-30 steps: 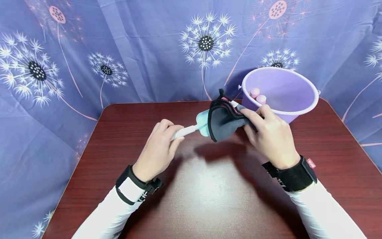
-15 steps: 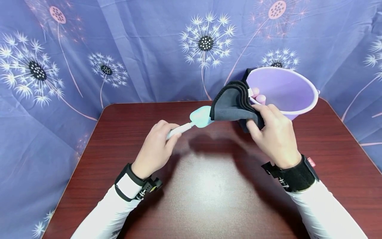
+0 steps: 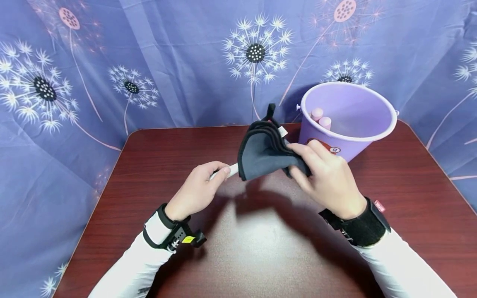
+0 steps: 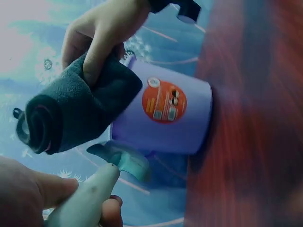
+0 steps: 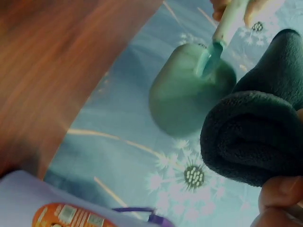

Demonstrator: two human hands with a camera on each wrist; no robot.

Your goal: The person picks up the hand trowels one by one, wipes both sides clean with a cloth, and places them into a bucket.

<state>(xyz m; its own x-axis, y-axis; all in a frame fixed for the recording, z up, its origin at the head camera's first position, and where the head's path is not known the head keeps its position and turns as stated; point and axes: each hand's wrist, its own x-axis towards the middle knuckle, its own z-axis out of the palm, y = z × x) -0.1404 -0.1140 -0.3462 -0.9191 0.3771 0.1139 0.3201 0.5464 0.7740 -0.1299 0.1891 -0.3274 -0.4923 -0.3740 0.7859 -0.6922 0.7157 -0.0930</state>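
My left hand (image 3: pixel 197 188) grips the white handle of a small shovel (image 3: pixel 233 169) with a light-blue blade. In the head view the blade is hidden behind a folded dark grey cloth (image 3: pixel 261 155). Black edging, a hanging loop and a white tag show on the cloth. My right hand (image 3: pixel 328 180) pinches it at its right end. The broad, rounded shovel blade (image 5: pixel 184 94) shows beside the rolled cloth (image 5: pixel 251 137) in the right wrist view. Whether cloth and blade touch, I cannot tell. Both are held above the table.
A purple bucket (image 3: pixel 354 147) with an orange label stands at the table's back right. Two pink cylinder-shaped ends (image 3: pixel 320 118) show inside it. The dark red wooden table (image 3: pixel 167 145) ends at a blue dandelion-print curtain (image 3: pixel 186 62).
The right hand carries the cloth right, up against the bucket's rim in view, then back left and lower, now covering the shovel blade. The left hand keeps its grip and dips slightly.
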